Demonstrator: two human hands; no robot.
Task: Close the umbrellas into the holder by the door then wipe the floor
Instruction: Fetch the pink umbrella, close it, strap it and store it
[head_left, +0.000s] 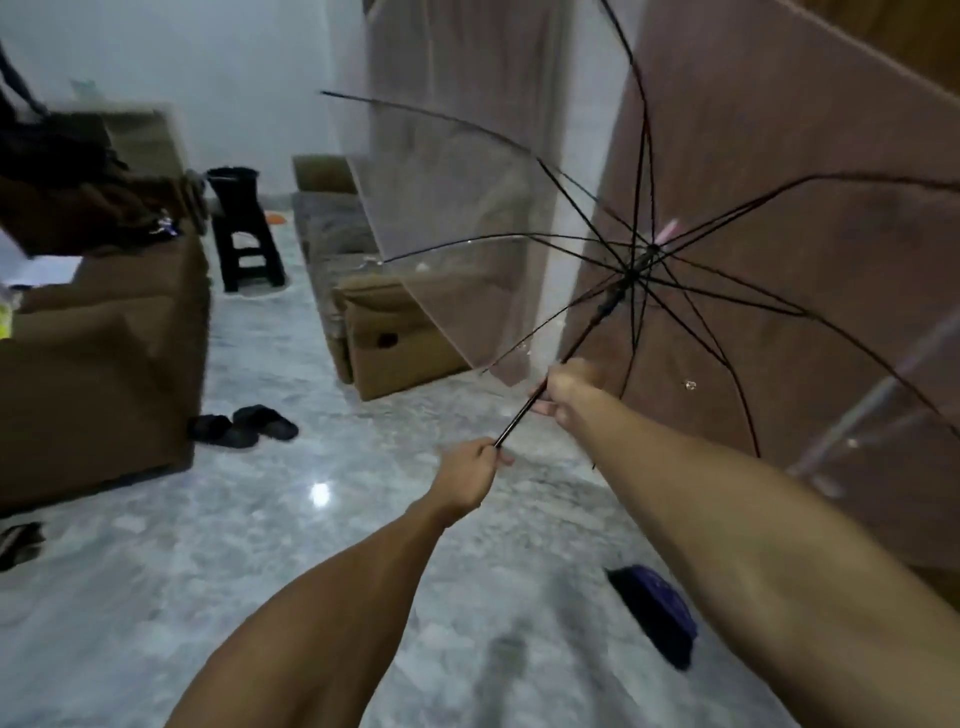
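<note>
Open clear-canopy umbrella (675, 249), light but springy and thin-ribbed, gripped on its dark shaft by left hand (470, 475) low, right hand (563, 387) higher, best worked from runner.

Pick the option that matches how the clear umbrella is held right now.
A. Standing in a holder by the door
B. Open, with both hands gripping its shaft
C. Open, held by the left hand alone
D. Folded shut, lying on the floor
B: the clear umbrella has its canopy spread, the left hand gripping the shaft's low end and the right hand gripping higher up.
</note>
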